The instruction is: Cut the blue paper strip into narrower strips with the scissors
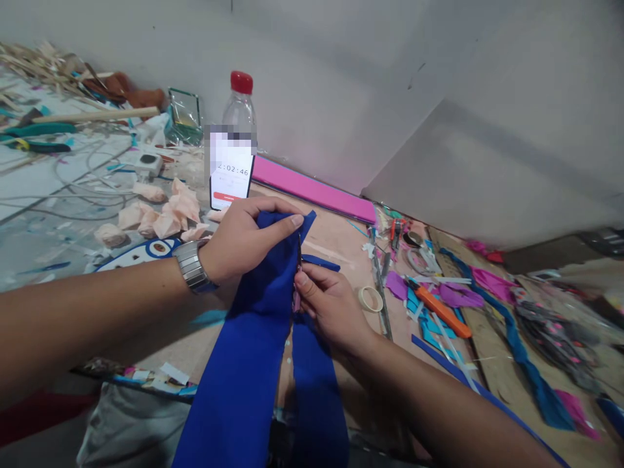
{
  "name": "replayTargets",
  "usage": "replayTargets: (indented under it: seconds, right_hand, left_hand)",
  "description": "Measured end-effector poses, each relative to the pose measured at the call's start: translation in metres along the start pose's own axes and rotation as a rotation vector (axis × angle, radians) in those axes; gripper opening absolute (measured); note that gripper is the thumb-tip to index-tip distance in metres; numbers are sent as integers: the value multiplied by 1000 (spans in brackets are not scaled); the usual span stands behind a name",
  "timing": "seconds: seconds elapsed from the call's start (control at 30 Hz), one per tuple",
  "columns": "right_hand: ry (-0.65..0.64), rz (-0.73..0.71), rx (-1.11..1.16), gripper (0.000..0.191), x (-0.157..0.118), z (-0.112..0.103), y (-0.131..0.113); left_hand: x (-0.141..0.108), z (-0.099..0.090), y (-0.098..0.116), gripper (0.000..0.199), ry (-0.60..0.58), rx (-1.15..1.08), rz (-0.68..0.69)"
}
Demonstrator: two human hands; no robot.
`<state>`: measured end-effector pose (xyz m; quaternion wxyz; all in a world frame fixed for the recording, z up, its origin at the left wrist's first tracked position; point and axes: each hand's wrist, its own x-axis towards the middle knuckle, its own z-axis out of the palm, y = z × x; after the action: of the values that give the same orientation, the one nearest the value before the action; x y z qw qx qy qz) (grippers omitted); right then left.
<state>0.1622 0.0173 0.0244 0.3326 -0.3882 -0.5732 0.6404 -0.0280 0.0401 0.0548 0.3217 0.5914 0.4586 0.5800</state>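
Blue fabric hangs in a long strip from my left hand, whose thumb and fingers pinch its upper end. A metal watch sits on that wrist. Close below, my right hand has its fingers closed on a small pinkish tool, with a dark narrow part reaching up along the fabric edge. The tool is mostly hidden by the fingers; it may be small scissors. Beside it a second blue strip runs down toward the table's front edge, and a short blue end sticks out behind my right hand.
A lit phone leans against a red-capped bottle. Crumpled pale pieces lie at the left, a pink strip along the wall. To the right are a tape roll, an orange cutter and coloured scraps.
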Motion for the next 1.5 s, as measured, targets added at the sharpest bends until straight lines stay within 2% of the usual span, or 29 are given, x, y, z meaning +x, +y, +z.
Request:
replayTargets:
  seconds: [0.37, 0.77, 1.0, 1.2, 1.5]
  right_hand:
    - [10, 3, 37, 32, 0, 1, 8]
    - [45, 1, 51, 36, 2, 2, 13]
    - [-3, -1, 69, 38, 1, 4, 7]
    - [49, -53, 19, 41, 4, 3, 4]
    - [40, -55, -13, 44, 5, 4, 0]
  left_hand:
    - [1, -1, -1, 19, -7, -16, 6]
    - [0, -1, -2, 20, -14, 5, 6]
    - [-1, -1, -3, 19, -25, 8, 19]
    - [-2, 0, 0, 23, -62, -12, 37]
    - [-2, 1, -1, 23, -58, -7, 49]
